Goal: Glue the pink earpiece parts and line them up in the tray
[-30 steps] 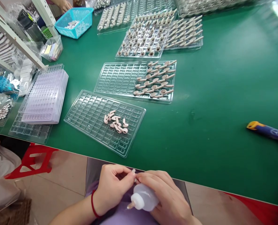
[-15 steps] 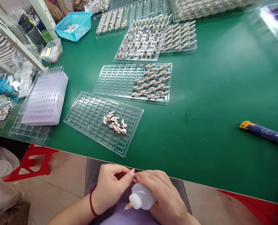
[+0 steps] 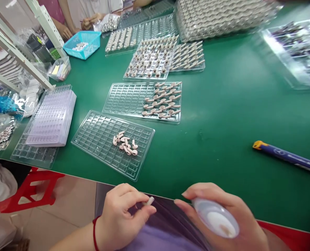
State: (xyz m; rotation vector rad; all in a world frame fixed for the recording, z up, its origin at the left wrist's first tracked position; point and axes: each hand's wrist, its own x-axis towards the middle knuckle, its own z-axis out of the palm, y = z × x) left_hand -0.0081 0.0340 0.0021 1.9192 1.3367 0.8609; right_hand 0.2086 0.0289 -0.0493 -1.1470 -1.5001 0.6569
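Note:
Between the thumb and fingers of my left hand [image 3: 123, 216] is a small white earbud piece [image 3: 150, 201], its stem end poking out above the lap. A translucent squeeze bottle [image 3: 206, 209] with a white cap lies in my right hand [image 3: 238, 212], cap tilted down toward me. That hand's thumb and index fingertip stand apart, off to the right of the left hand. Beyond the table edge, a clear plastic tray [image 3: 92, 134] bears a loose heap of white earbud shells [image 3: 125, 143]. Behind it, another clear tray [image 3: 129, 97] has earbud pieces [image 3: 162, 101] in rows on its right half.
A long blue tool with an orange end [image 3: 285, 155] lies at right. Stacked trays [image 3: 50, 118] stand left, near a blue basket [image 3: 92, 47]. More filled trays [image 3: 149, 57] and a tall tray stack [image 3: 217, 21] are at the back. Another person's hands [image 3: 91, 21] show at the far side.
My right hand has moved away from the left, to the right, with the bottle turned in it. My left hand still pinches the earbud piece. The camera view has shifted slightly.

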